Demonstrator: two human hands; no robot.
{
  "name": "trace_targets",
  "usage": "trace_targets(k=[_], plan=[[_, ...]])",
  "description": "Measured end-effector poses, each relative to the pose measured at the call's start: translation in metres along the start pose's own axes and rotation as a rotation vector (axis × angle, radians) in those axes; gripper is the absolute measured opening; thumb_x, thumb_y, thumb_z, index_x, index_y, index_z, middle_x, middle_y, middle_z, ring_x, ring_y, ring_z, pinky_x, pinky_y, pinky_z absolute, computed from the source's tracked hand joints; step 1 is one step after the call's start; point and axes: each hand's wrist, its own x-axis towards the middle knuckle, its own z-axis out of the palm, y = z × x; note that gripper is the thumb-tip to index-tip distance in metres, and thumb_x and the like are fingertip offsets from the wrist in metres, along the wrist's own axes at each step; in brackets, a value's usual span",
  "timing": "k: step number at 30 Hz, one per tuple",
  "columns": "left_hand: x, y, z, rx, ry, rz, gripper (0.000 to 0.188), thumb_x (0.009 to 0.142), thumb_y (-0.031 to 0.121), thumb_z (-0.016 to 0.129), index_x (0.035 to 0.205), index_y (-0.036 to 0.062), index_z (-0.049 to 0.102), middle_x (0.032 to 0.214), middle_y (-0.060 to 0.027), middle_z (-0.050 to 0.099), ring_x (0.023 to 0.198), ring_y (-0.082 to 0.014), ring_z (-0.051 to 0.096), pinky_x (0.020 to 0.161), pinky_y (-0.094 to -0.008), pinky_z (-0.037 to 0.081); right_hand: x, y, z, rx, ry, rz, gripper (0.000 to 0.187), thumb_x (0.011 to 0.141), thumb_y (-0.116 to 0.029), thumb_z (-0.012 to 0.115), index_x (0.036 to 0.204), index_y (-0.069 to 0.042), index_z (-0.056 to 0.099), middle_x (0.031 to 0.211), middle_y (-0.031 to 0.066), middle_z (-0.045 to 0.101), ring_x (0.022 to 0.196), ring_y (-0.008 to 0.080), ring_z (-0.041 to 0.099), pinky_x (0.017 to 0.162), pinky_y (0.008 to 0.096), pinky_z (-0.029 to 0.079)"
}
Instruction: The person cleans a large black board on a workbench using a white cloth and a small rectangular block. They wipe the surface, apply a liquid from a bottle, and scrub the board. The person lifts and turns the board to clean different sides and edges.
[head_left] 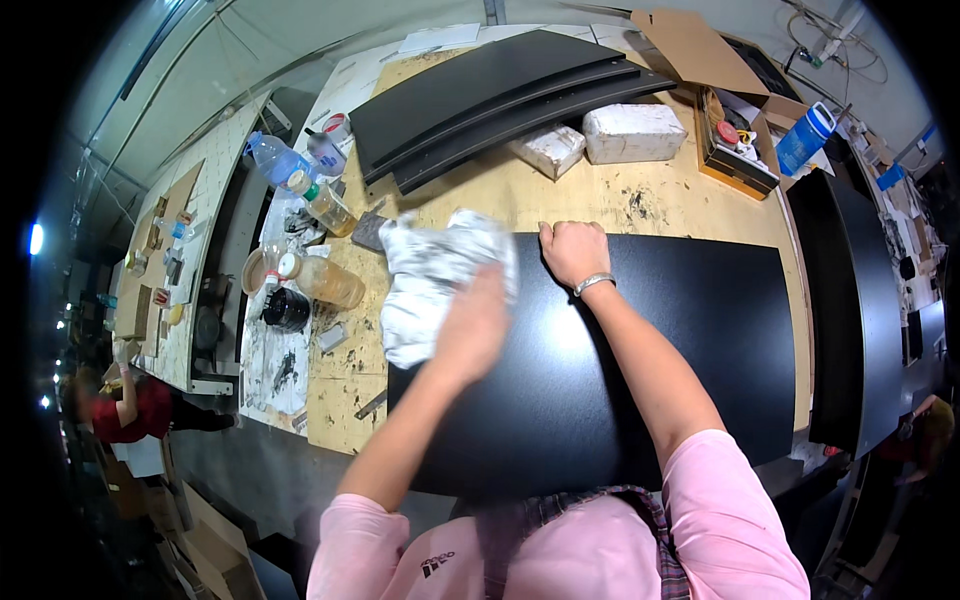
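Note:
A glossy black panel (700, 340) lies flat on the table before me. My left hand (474, 322), smeared by motion, presses a crumpled white cloth (425, 275) with grey streaks over the panel's left end. Part of the cloth hangs past that end onto the wood. At the panel's far edge, left of its middle, my right hand (577, 252) has its fingers curled over the rim, and some fingertips are hidden. A bracelet circles that wrist.
Several dark curved panels (490, 90) are stacked at the back, beside two wrapped white blocks (635, 133). Bottles (330, 282) and a black jar (286, 310) crowd the left side. An open box (737, 150) of small items and a blue tumbler (805, 138) stand back right.

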Motion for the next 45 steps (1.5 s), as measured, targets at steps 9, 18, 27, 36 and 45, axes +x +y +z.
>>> trace_targets(k=[9, 18, 27, 36, 45], plan=[[0.015, -0.026, 0.002, 0.069, 0.083, -0.11, 0.073, 0.094, 0.037, 0.057, 0.147, -0.0056, 0.032, 0.158, -0.0229, 0.024, 0.147, -0.0363, 0.021, 0.118, -0.0516, 0.02, -0.049, 0.099, -0.02, 0.343, 0.516, 0.012, 0.036, 0.084, -0.013, 0.063, 0.119, -0.003, 0.061, 0.123, 0.0205, 0.061, 0.117, 0.0367, 0.054, 0.103, 0.0437, 0.04], [0.131, 0.187, 0.07, 0.037, -0.047, 0.304, 0.084, 0.09, 0.047, 0.06, 0.148, -0.0057, 0.031, 0.159, -0.0216, 0.023, 0.149, -0.0341, 0.019, 0.119, -0.0507, 0.017, -0.306, 0.323, -0.143, 0.09, 0.494, 0.766, 0.046, 0.086, -0.021, 0.065, 0.123, 0.005, 0.057, 0.118, 0.0277, 0.061, 0.112, 0.0436, 0.057, 0.098, 0.0481, 0.044], [0.16, 0.383, 0.149, 0.015, -0.118, 0.801, 0.078, 0.09, 0.04, 0.06, 0.145, -0.0081, 0.033, 0.156, -0.0239, 0.028, 0.145, -0.0382, 0.024, 0.117, -0.0523, 0.022, -0.322, 0.311, -0.155, 0.368, 0.119, 0.871, 0.049, 0.1, -0.032, 0.041, 0.089, 0.007, 0.069, 0.089, 0.0298, 0.066, 0.081, 0.0469, 0.065, 0.08, 0.0519, 0.05], [0.232, 0.357, 0.164, 0.09, -0.048, 0.547, 0.072, 0.094, 0.035, 0.055, 0.149, -0.0035, 0.03, 0.159, -0.0218, 0.024, 0.148, -0.0351, 0.02, 0.119, -0.0501, 0.017, -0.325, 0.312, -0.151, 0.338, 0.121, 0.774, 0.054, 0.103, -0.033, 0.039, 0.08, 0.005, 0.068, 0.079, 0.0258, 0.067, 0.077, 0.0399, 0.068, 0.079, 0.0488, 0.054], [0.213, 0.319, 0.147, 0.084, -0.008, 0.499, 0.066, 0.097, 0.031, 0.055, 0.148, -0.0042, 0.032, 0.156, -0.0223, 0.029, 0.145, -0.0365, 0.026, 0.118, -0.045, 0.022, -0.329, 0.31, -0.162, 0.381, 0.065, 0.748, 0.055, 0.104, -0.032, 0.037, 0.078, 0.004, 0.069, 0.078, 0.0258, 0.068, 0.077, 0.0398, 0.069, 0.081, 0.0489, 0.054]])
